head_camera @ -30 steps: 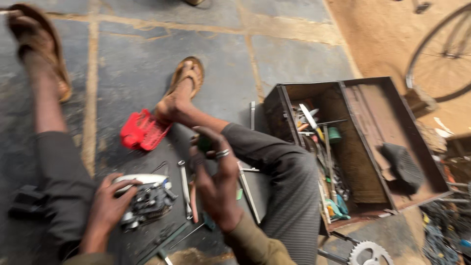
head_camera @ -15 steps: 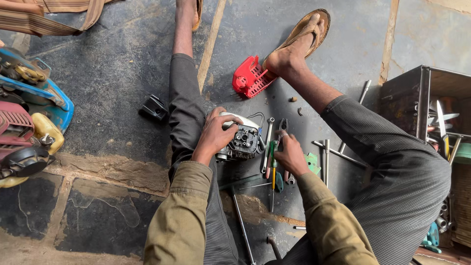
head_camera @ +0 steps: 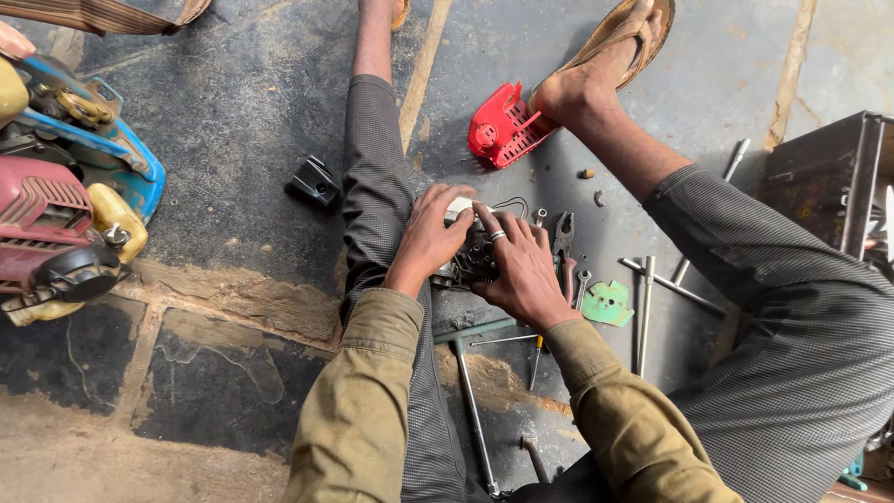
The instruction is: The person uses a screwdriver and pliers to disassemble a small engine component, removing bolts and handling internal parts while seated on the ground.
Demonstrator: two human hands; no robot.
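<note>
Both my hands are clamped on the small engine block, sitting on the stone floor between my legs. My left hand cups its near-left side, fingers curled over the top. My right hand lies palm-down across it, fingers pointing up-left. Can't tell its long axis, too covered. Pliers lie just right, red plastic cover near my foot.

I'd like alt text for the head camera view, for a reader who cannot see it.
Both hands, left hand and right hand, rest on a small dark engine part on a stone floor, between the seated person's outstretched legs. Pliers, wrenches and a green gasket lie to the right, a red plastic cover sits by the sandalled foot.
</note>
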